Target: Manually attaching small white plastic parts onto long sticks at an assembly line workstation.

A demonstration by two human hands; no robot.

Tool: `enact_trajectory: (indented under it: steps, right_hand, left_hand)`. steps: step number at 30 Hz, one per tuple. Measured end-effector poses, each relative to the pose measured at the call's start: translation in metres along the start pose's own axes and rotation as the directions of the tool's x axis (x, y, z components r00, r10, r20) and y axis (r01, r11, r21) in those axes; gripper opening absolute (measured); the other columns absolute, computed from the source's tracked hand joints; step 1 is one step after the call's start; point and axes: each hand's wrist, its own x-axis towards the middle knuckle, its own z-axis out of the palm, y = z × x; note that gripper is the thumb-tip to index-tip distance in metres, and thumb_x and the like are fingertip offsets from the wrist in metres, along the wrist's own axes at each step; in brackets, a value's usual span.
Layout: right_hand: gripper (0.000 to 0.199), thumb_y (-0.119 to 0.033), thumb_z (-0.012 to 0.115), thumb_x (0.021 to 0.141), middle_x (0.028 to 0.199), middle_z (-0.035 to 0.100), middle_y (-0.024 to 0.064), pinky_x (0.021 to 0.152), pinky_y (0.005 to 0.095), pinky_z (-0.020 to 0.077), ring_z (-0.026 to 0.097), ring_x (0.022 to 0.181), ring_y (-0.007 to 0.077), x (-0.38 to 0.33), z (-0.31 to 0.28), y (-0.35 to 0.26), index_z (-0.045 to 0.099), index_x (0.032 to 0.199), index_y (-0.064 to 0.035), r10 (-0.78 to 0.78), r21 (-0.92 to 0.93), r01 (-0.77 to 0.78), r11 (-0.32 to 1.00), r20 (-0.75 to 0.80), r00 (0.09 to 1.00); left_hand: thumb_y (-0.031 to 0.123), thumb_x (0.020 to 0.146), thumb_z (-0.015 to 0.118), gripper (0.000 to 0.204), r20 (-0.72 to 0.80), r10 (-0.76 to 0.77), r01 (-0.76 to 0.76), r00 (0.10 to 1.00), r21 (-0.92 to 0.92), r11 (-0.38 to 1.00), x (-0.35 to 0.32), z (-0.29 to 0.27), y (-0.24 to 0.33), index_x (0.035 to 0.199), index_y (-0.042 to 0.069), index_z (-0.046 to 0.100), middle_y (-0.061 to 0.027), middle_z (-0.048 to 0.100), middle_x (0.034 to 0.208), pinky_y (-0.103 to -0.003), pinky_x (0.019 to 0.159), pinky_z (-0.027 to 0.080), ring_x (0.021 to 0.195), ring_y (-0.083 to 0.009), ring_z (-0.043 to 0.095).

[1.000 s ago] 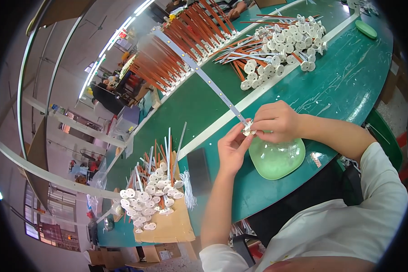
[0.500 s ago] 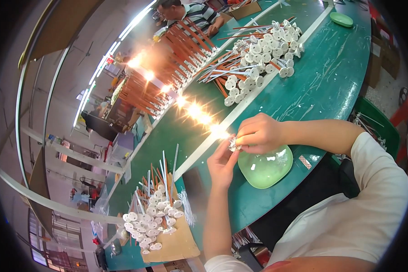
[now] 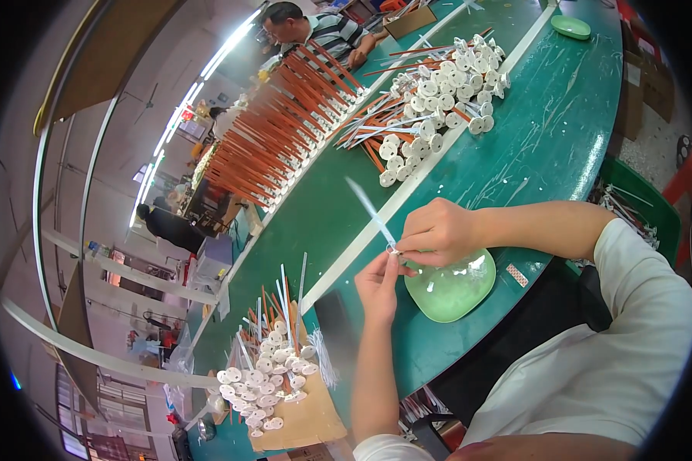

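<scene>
My two hands meet over the near table, fingertips pinched together. Between them is a small white piece with a long pale strip (image 3: 373, 213) slanting up and to the left. My left hand (image 3: 377, 288) grips it from below with thumb and fingers. From the right, my right hand (image 3: 436, 233) pinches at the same spot, covering much of the piece. Just under my right hand stands a light green dish (image 3: 454, 290) with a few small pale bits inside; its upper edge is partly hidden.
White disc-ended parts with white and brown strips lie heaped at the far middle (image 3: 446, 96) and on cardboard (image 3: 300, 415) at lower left. Rows of upright brown strips (image 3: 273, 134) line the far bench. Another person (image 3: 327, 34) sits there. A second green dish (image 3: 570, 28) is at far right.
The bright glare running along the strip is gone, so the strip itself now shows. My hands stay close together, with only small finger movement. The person across has raised their head slightly.
</scene>
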Motion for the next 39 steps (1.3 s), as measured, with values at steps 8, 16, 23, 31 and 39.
enact_trajectory:
  steps: [8, 16, 23, 31, 39]
  right_hand:
    - [0.011, -0.010, 0.078, 0.078, 0.072, 0.065, 0.0043, 0.048, 0.0334, 0.0500, 0.064, 0.062, 0.0211, 0.001, -0.002, -0.001, 0.073, 0.087, -0.0060, -0.029, 0.006, 0.029, 1.000, -0.001, 1.000]
    - [0.010, -0.010, 0.078, 0.079, 0.072, 0.065, 0.0045, 0.048, 0.0333, 0.0499, 0.064, 0.062, 0.0212, 0.000, -0.003, 0.000, 0.073, 0.086, -0.0055, -0.028, -0.002, 0.028, 1.000, -0.003, 1.000]
    - [0.015, -0.009, 0.078, 0.075, 0.080, 0.067, 0.0013, 0.049, 0.0307, 0.0510, 0.068, 0.071, 0.0193, 0.001, -0.004, 0.001, 0.074, 0.089, -0.0099, -0.049, -0.012, 0.049, 0.999, 0.016, 0.999]
    - [0.020, -0.008, 0.077, 0.074, 0.088, 0.068, -0.0029, 0.050, 0.0291, 0.0527, 0.069, 0.083, 0.0179, 0.001, -0.005, 0.003, 0.074, 0.094, -0.0128, -0.120, -0.043, 0.122, 0.992, 0.035, 0.992]
    - [0.020, -0.008, 0.077, 0.074, 0.087, 0.068, -0.0028, 0.050, 0.0284, 0.0531, 0.068, 0.082, 0.0175, -0.001, -0.003, 0.004, 0.073, 0.093, -0.0121, -0.109, -0.037, 0.111, 0.993, 0.048, 0.993]
  left_hand:
    - [0.019, 0.104, 0.057, 0.033, 0.007, 0.001, -0.001, 1.000, 0.046, 0.999, -0.001, 0.006, 0.003, 0.120, -0.009, 0.067, -0.0125, 0.072, 0.106, -0.034, 0.081, 0.055, 0.084, -0.0209, 0.070]
    - [0.017, 0.105, 0.055, 0.033, 0.020, 0.006, -0.007, 1.000, 0.028, 1.000, 0.001, 0.007, 0.001, 0.120, -0.010, 0.066, -0.0134, 0.072, 0.107, -0.035, 0.082, 0.056, 0.085, -0.0211, 0.070]
    - [0.004, 0.098, 0.064, 0.034, -0.045, 0.053, -0.054, 0.998, -0.006, 0.999, 0.000, 0.001, -0.006, 0.130, -0.007, 0.063, -0.0120, 0.071, 0.115, -0.031, 0.085, 0.054, 0.100, -0.0179, 0.068]
    - [-0.005, 0.094, 0.065, 0.045, 0.017, 0.124, -0.124, 0.992, -0.001, 0.992, 0.002, 0.002, 0.002, 0.139, -0.004, 0.057, -0.0125, 0.060, 0.139, -0.029, 0.088, 0.053, 0.113, -0.0164, 0.062]
    - [-0.006, 0.094, 0.065, 0.046, 0.030, 0.148, -0.147, 0.988, -0.042, 0.988, 0.002, 0.003, 0.004, 0.140, -0.004, 0.057, -0.0133, 0.062, 0.138, -0.030, 0.092, 0.053, 0.116, -0.0170, 0.062]
